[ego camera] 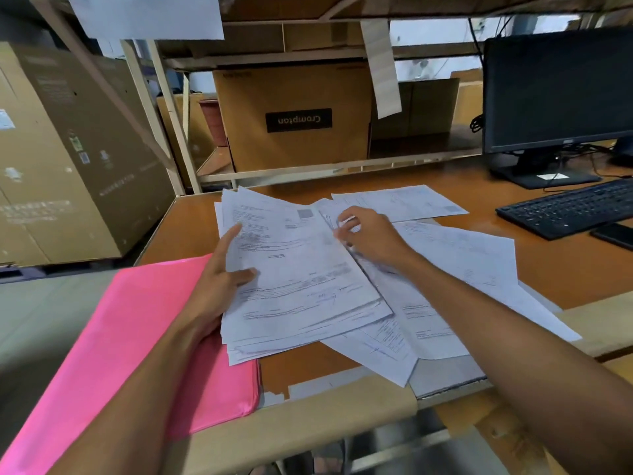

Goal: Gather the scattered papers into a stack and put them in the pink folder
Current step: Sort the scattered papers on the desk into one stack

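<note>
Midway through the gathering, by the look of it. Gripping the stack [301, 269] by its left edge with the left hand [219, 286], thumb on top; pinching its far right edge with the right hand [370, 234], fingers curled, somewhat blurred. Resting partly over the closed pink folder [137, 337] at the near left of the desk [565, 269]. More loose sheets [462, 255] spread to the right, partly under the stack. Next, probably: sliding those onto the stack, squaring the edges, then opening the folder.
</note>
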Motion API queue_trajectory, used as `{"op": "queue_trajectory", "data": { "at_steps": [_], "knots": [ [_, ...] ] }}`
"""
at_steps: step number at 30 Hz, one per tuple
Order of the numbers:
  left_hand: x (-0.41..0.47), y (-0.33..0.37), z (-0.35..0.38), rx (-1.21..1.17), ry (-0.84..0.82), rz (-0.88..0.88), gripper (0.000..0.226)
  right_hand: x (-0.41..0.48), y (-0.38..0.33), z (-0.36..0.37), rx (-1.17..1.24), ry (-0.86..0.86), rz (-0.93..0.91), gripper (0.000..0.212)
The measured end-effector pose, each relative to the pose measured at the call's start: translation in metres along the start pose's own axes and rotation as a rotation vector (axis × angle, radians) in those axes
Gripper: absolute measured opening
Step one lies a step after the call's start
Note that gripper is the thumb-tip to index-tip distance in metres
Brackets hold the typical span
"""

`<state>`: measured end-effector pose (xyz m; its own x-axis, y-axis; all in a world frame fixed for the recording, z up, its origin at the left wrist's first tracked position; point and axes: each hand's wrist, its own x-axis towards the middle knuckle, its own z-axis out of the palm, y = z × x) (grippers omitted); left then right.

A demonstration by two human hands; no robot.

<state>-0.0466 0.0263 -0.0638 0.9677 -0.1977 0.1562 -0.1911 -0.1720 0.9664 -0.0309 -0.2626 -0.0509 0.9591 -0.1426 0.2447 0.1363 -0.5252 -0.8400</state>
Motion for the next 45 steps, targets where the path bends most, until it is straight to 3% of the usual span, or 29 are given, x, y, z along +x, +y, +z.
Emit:
{"op": "queue_trajectory", "data": {
  "at_steps": [2, 5, 7, 19, 22, 26, 31, 34, 38, 45],
  "knots": [
    [0.001, -0.003, -0.001, 0.025, -0.005, 0.005, 0.067, 0.011, 0.021, -0.029, -0.12, 0.083, 0.073, 0.033],
    [-0.001, 0.0, 0.001, 0.013, -0.002, 0.003, 0.063, 0.021, 0.056, -0.079, -0.663, 0.01, 0.198, 0.056],
    [-0.001, 0.001, 0.002, 0.009, 0.001, 0.011, 0.062, 0.025, 0.076, -0.104, -0.818, -0.045, 0.271, 0.068],
    [0.006, -0.008, 0.0, -0.047, -0.004, 0.007, 0.063, 0.056, 0.099, -0.092, -0.871, -0.23, 0.267, 0.089],
    [0.007, -0.008, 0.0, -0.064, -0.005, -0.001, 0.063, 0.052, 0.102, -0.104, -0.861, -0.172, 0.257, 0.089],
    [0.005, -0.006, 0.0, -0.068, -0.011, 0.0, 0.062, 0.029, 0.105, -0.135, -0.927, -0.172, 0.167, 0.055],
    [0.003, -0.004, 0.0, -0.054, -0.018, 0.002, 0.062, -0.004, 0.103, -0.168, -0.932, 0.013, 0.161, 0.051],
    [0.004, -0.003, 0.002, -0.049, -0.02, 0.005, 0.062, 0.0, 0.098, -0.145, -0.924, 0.139, 0.197, 0.056],
    [0.003, -0.005, 0.0, -0.049, -0.016, 0.006, 0.063, 0.014, 0.09, -0.083, -0.893, -0.1, 0.408, 0.1],
    [0.004, -0.004, 0.0, -0.055, -0.018, 0.01, 0.062, 0.01, 0.082, -0.119, -0.87, -0.508, 0.318, 0.092]
  ]
}}
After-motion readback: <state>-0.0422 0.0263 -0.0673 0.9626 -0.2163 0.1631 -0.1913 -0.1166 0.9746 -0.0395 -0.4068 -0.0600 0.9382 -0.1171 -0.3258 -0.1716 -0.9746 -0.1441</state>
